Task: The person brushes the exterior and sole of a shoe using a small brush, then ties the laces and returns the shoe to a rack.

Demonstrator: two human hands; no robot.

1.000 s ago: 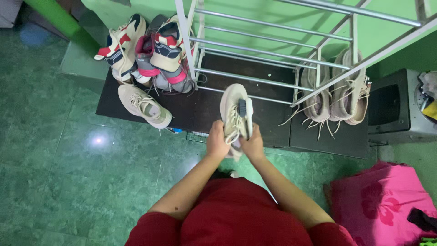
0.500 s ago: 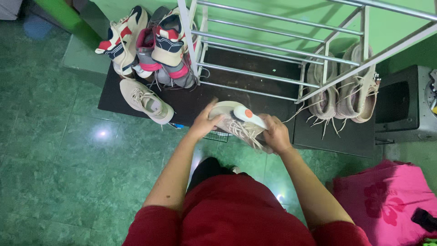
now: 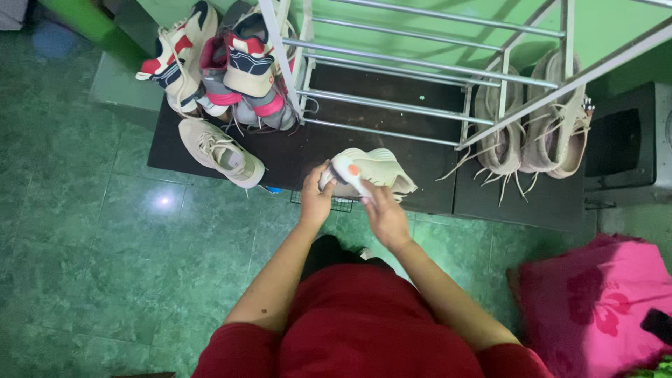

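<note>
Bare green tiled floor (image 3: 91,231) is lying open at lower left; slanting metal rack bars (image 3: 420,66) and piled red-and-white sneakers (image 3: 224,63) are blocking the upper frame.

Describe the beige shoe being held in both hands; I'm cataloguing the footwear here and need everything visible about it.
The beige shoe is a pale cream, knit-looking sneaker with a thick, ridged light sole. It lies tipped on its side, sole edge up, lengthwise left to right, held above the dark mat in front of the metal rack. The left hand grips its left end; the right hand is under its middle, holding a white brush with an orange spot against it. Its laces are hidden.
</note>
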